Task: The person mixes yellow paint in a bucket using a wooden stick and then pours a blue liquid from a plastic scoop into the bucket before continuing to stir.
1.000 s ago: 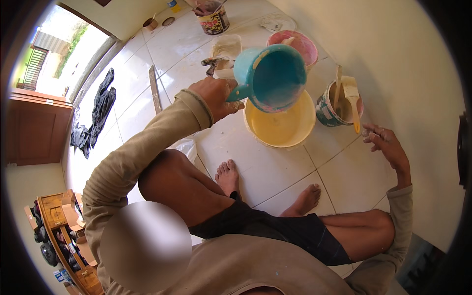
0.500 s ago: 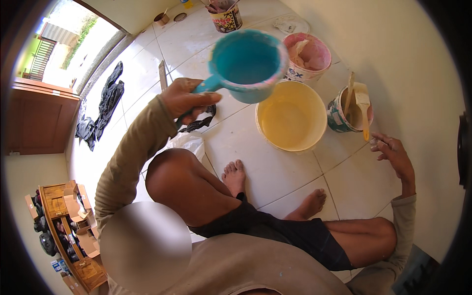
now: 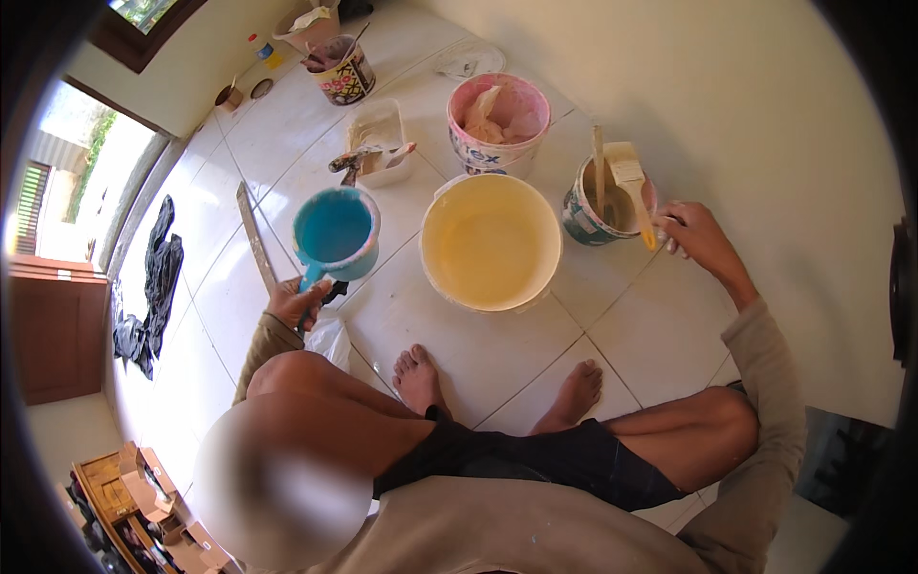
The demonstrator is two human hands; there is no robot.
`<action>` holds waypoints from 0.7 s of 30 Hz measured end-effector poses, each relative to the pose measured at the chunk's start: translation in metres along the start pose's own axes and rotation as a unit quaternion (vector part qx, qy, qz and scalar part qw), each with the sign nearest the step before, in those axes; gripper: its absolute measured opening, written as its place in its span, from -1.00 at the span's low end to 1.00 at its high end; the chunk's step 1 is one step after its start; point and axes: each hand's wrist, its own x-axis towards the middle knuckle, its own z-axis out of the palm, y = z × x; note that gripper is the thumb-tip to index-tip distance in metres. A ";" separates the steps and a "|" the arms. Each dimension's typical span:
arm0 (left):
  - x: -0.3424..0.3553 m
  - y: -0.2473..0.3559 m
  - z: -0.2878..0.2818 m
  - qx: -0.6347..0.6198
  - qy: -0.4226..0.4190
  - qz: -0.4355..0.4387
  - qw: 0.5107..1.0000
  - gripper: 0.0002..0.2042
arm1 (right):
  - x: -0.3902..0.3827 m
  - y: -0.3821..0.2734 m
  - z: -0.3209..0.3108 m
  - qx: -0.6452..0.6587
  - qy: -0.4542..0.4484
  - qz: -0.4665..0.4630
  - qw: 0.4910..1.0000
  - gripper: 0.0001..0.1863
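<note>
My left hand grips the handle of a turquoise plastic dipper with paint smears on its rim, held over the floor on the left. To its right stands a large pale yellow bucket; whether its smooth inside holds liquid is hard to tell. My right hand is beside a paint-stained can, fingers loosely bent. Its fingertips are close to the yellow handle end of a wide paintbrush, which lies across the can's rim. A wooden stick stands in the same can.
Behind the bucket sits a pink-stained pail with crumpled plastic inside. A clear tub has smeared tools on its edge. A long flat bar and black plastic lie to the left. A wall rises on the right.
My left hand has lowered the dipper, away from above the yellow bucket toward the left. My right hand is now closer to the brush handle. The view has shifted.
</note>
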 end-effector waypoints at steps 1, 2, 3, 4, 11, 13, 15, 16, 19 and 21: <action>0.006 -0.008 0.006 -0.014 0.007 -0.001 1.000 -0.70 | 0.011 -0.002 0.004 -0.041 0.005 -0.002 0.999 -0.68; 0.014 -0.016 0.013 -0.029 0.012 -0.001 1.000 -0.72 | 0.025 0.001 0.009 -0.107 0.044 -0.031 0.993 -0.70; 0.018 -0.022 0.017 -0.034 0.019 0.000 0.999 -0.73 | 0.042 0.004 0.014 -0.172 0.083 -0.062 0.980 -0.72; 0.021 -0.027 0.021 -0.043 0.017 0.011 0.999 -0.73 | 0.058 0.004 0.018 -0.238 0.121 -0.093 0.959 -0.74; 0.054 -0.065 0.049 -0.092 0.024 0.029 0.995 -0.67 | 0.156 -0.007 0.030 -0.191 0.244 -0.125 0.942 -0.61; 0.056 -0.065 0.057 -0.088 0.040 0.014 0.995 -0.64 | 0.163 -0.011 0.036 -0.193 0.249 -0.124 0.941 -0.56; 0.058 -0.070 0.057 -0.090 0.035 0.016 0.995 -0.64 | 0.166 -0.021 0.042 -0.201 0.257 -0.124 0.937 -0.53; 0.060 -0.072 0.059 -0.092 0.032 0.018 0.995 -0.64 | 0.167 -0.026 0.043 -0.212 0.239 -0.123 0.940 -0.54; 0.064 -0.082 0.058 -0.097 0.036 0.011 0.995 -0.61 | 0.170 -0.029 0.041 -0.249 0.189 -0.141 0.939 -0.62; 0.070 -0.086 0.059 -0.085 0.030 0.022 0.996 -0.63 | 0.175 -0.019 0.033 -0.282 0.158 -0.182 0.929 -0.68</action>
